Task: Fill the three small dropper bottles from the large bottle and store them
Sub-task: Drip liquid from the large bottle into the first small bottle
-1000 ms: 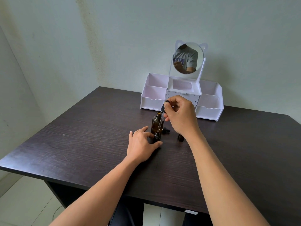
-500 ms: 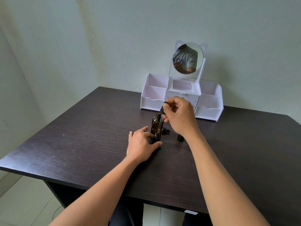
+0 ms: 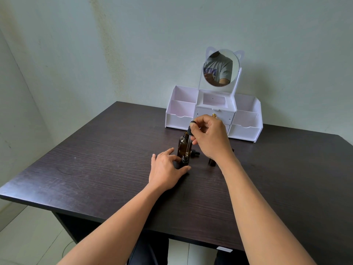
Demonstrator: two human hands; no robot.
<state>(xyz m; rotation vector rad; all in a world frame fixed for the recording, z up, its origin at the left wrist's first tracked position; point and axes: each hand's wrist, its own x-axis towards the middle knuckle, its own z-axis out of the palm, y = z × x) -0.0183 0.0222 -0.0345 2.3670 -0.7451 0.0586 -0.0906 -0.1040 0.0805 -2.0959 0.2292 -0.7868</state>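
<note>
My left hand (image 3: 166, 169) holds a small dark dropper bottle (image 3: 184, 161) upright on the table, thumb and fingers around its base. My right hand (image 3: 210, 137) pinches the black bulb of a glass dropper (image 3: 188, 143), whose tip points down into that bottle's open neck. The large amber bottle (image 3: 182, 144) stands open just behind. A second small dark bottle (image 3: 211, 162) stands to the right, partly hidden by my right wrist. A black dropper cap (image 3: 195, 153) lies behind the held bottle.
A white organiser (image 3: 179, 119) with open compartments, a small drawer and a round mirror (image 3: 221, 68) stands at the back of the dark wooden table (image 3: 95, 165). The wall is close behind and to the left.
My right hand has lowered slightly with the dropper, keeping its tip at the small bottle's neck. My left hand has not moved.
</note>
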